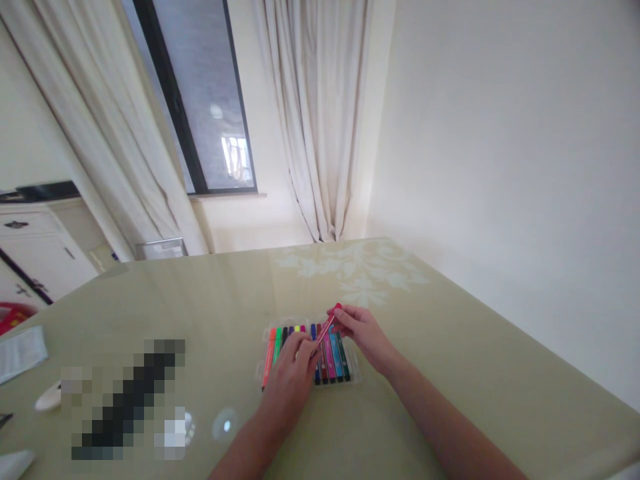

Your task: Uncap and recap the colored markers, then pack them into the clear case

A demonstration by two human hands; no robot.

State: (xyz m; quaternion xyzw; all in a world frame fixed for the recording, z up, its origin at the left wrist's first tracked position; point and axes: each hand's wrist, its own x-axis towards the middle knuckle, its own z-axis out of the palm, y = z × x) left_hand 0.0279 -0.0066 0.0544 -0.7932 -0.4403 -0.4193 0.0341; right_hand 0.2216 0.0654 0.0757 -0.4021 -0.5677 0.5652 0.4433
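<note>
Clock hub set at one clear marker case (356,368), lying on the table (500,380). Near nine o'clock, at the far left: one pale sheet (21,353), then one white oval object (48,398) slightly lower. Between nine and ten, beyond the table: one white cabinet (43,243) with one dark object (47,192) on top. Between eight and nine: one long dark item (131,399), pixelated; at eight, one small pale item (175,430), equally unclear. Between ten and eleven: first of two cream curtains (125,133); at eleven, one dark-framed window (213,100); at twelve, the second.

In the case, from the left, six markers (271,353) countable by their tops: orange, green, black, purple, yellow, magenta. Over the case's middle, wrist toward seven: left hand (290,373), fingers grasping the lower end of one red marker (325,329). Right of that hand, five more: dark blue, dark red, pink, light blue, dark green. Cannot tell how many under the hand.

Red marker tilted above the case, cap end toward one o'clock. At two: right hand (364,331), fingers pinching the cap end. Between one and two, beyond: one white wall (500,167).
</note>
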